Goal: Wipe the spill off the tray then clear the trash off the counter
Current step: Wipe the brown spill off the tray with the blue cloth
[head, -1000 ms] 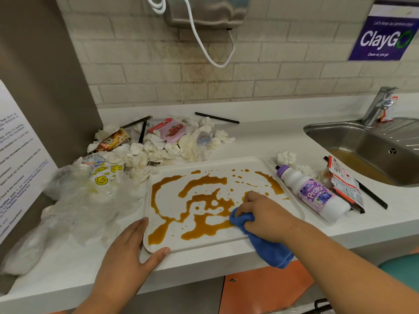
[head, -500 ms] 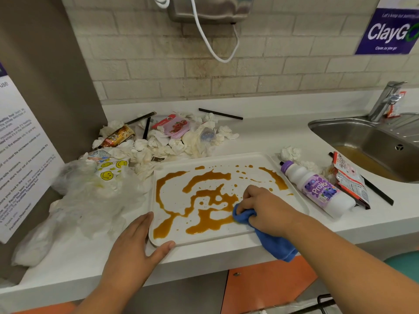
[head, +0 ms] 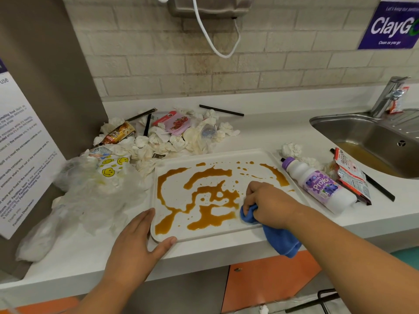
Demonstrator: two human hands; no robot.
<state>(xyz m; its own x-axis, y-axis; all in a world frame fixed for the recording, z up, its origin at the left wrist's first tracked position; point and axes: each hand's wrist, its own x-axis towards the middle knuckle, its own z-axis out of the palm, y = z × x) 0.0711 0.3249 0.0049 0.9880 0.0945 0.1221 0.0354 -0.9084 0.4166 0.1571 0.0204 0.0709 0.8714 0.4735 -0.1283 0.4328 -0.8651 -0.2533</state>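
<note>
The tray [head: 179, 196], with a brown spill [head: 209, 215] spreading over it, is sitting at the near edge of the surface [head: 272, 130]. The right hand [head: 269, 205], grip tight on a blue cloth [head: 281, 241], is half hiding it. The left hand [head: 138, 236] is pressing straight-fingered against the near-left corner. Far-left, trash [head: 158, 143] is lying heaped, and the wall sign [head: 394, 26] is running off-frame.

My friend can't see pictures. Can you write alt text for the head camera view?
A right hand grips a blue cloth on a white tray streaked with brown spill, while the left hand steadies its near corner. Crumpled tissues and wrappers lie behind; a bottle lies near the sink.
</note>
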